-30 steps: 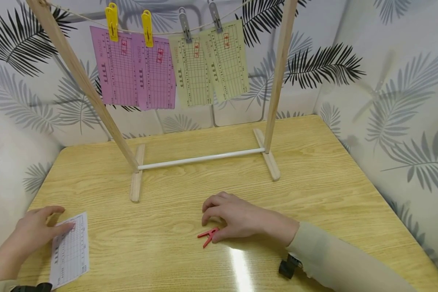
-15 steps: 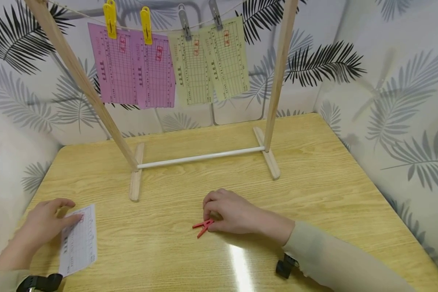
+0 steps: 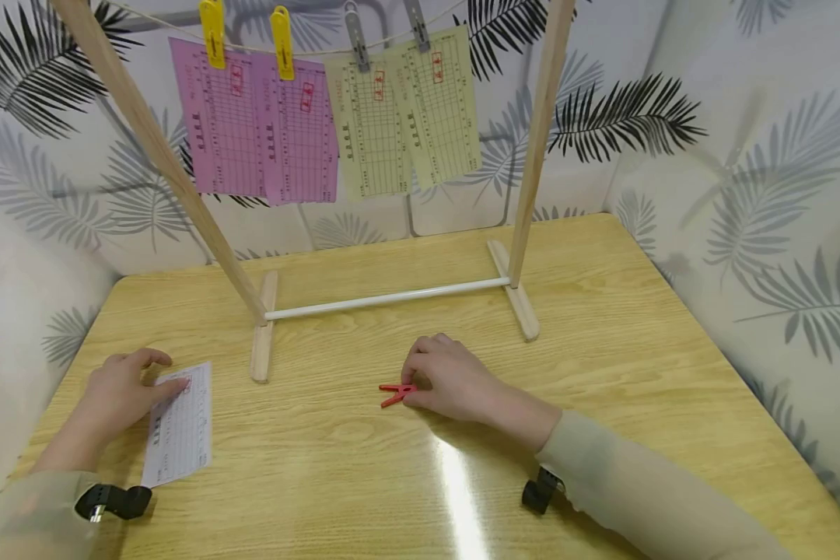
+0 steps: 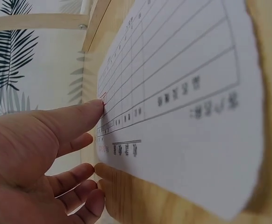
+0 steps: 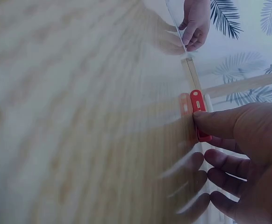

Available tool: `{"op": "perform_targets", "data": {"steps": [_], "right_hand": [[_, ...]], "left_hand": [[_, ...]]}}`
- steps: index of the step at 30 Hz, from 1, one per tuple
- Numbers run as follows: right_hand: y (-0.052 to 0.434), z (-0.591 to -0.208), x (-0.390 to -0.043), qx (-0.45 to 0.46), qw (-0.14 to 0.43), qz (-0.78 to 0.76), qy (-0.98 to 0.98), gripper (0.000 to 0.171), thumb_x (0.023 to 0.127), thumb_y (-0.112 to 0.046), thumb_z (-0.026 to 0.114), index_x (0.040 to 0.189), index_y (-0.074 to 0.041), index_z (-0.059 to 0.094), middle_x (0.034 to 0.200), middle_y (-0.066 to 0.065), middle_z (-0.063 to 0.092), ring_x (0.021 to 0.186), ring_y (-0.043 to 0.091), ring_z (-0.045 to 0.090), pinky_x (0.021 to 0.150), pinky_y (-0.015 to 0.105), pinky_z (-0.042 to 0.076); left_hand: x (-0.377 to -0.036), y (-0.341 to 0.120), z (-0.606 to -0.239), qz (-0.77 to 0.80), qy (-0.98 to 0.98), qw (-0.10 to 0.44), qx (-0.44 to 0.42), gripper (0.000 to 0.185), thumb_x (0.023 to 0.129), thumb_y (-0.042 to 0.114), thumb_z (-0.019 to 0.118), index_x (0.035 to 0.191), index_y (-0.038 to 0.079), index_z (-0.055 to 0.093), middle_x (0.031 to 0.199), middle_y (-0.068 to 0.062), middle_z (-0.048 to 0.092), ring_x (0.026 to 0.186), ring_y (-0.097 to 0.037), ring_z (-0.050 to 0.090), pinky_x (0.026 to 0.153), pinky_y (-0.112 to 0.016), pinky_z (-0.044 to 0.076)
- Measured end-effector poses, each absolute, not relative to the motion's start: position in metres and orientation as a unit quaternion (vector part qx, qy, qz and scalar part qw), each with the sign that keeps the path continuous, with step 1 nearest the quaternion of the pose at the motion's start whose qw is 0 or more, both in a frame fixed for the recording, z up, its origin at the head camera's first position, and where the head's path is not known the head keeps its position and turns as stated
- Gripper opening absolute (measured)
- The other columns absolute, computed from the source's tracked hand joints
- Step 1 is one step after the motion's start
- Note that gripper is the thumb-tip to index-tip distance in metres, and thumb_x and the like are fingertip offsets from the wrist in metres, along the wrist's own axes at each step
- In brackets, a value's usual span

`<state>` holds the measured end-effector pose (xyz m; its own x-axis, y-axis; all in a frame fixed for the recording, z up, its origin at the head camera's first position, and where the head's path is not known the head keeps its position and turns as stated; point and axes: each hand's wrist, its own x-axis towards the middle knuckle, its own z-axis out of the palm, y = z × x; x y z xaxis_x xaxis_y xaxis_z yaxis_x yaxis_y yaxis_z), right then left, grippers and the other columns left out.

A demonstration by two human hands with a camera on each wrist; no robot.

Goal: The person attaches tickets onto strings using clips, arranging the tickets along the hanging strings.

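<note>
The wooden table [image 3: 602,311] fills the lower view, and everything here is placed against the wooden drying rack [image 3: 532,179] standing at its far middle. From the rack's string hang two pink sheets [image 3: 252,124] under yellow pegs [image 3: 213,22] and, to their right, two pale yellow sheets [image 3: 406,117] under grey pegs [image 3: 355,35]. A white rod [image 3: 388,298] joins the rack's two feet low down.

In front of the rack's left foot, nearer the person, a white printed sheet [image 3: 179,425] lies flat on the table. The left hand [image 3: 115,397] rests at the sheet's left edge, its fingers nearly straight and the thumb tip [image 4: 91,109] pressing on the paper beside a small red stamp; it grips nothing.

In front of the rod, about midway between the feet, the right hand [image 3: 455,379] sits on the table with its fingers curled, pinching one end of a red clothes peg [image 3: 395,393]. The peg lies at the table surface, its free end pointing left; the right wrist view shows the thumb [image 5: 215,123] pressed across it.
</note>
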<state>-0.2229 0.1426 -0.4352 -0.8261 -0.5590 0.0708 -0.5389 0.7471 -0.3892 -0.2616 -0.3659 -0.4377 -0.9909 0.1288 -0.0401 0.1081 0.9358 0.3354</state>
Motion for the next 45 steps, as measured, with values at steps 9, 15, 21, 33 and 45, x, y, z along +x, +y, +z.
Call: {"op": "perform_targets", "data": {"steps": [9, 15, 21, 33, 45], "right_hand": [[0.143, -0.435, -0.239, -0.265, 0.014, -0.183, 0.947, 0.018, 0.099, -0.035, 0.087, 0.109, -0.022, 0.078, 0.12, 0.001, 0.068, 0.114, 0.026, 0.06, 0.101, 0.046, 0.05], [0.145, -0.432, -0.243, -0.257, 0.02, -0.189, 0.948, 0.024, 0.099, -0.036, 0.087, 0.114, -0.021, 0.079, 0.121, 0.001, 0.068, 0.118, 0.027, 0.06, 0.106, 0.047, 0.049], [0.146, -0.429, -0.246, -0.256, 0.018, -0.194, 0.947, 0.03, 0.097, -0.04, 0.088, 0.118, -0.02, 0.079, 0.123, 0.001, 0.069, 0.12, 0.027, 0.06, 0.107, 0.049, 0.049], [0.134, -0.433, -0.252, -0.27, 0.033, -0.187, 0.944, 0.036, 0.096, -0.043, 0.089, 0.121, -0.02, 0.08, 0.127, 0.001, 0.07, 0.124, 0.028, 0.06, 0.109, 0.049, 0.048], [0.132, -0.437, -0.251, -0.262, 0.036, -0.204, 0.942, 0.026, 0.098, -0.04, 0.087, 0.117, -0.023, 0.08, 0.122, -0.003, 0.069, 0.12, 0.025, 0.059, 0.108, 0.049, 0.048]], "left_hand": [[-0.277, -0.353, -0.433, 0.2, 0.978, 0.036, 0.051, 0.067, 0.109, 0.036, 0.072, 0.145, -0.016, 0.05, 0.137, -0.049, 0.054, 0.124, -0.065, 0.053, 0.1, -0.076, 0.046], [-0.264, -0.358, -0.429, 0.211, 0.976, 0.05, 0.022, 0.083, 0.109, 0.039, 0.071, 0.145, -0.028, 0.04, 0.135, -0.052, 0.052, 0.123, -0.066, 0.054, 0.101, -0.075, 0.047], [-0.241, -0.357, -0.427, 0.161, 0.985, 0.056, 0.018, 0.092, 0.107, 0.053, 0.069, 0.14, -0.029, 0.044, 0.129, -0.051, 0.054, 0.116, -0.068, 0.053, 0.096, -0.077, 0.046], [-0.228, -0.339, -0.435, 0.135, 0.989, 0.067, 0.003, 0.106, 0.1, 0.071, 0.07, 0.144, -0.023, 0.046, 0.136, -0.058, 0.039, 0.119, -0.078, 0.04, 0.091, -0.082, 0.042], [-0.244, -0.346, -0.425, 0.2, 0.97, 0.135, 0.008, 0.098, 0.101, 0.043, 0.081, 0.155, -0.022, 0.031, 0.136, -0.049, 0.055, 0.118, -0.063, 0.06, 0.092, -0.071, 0.052]]}}
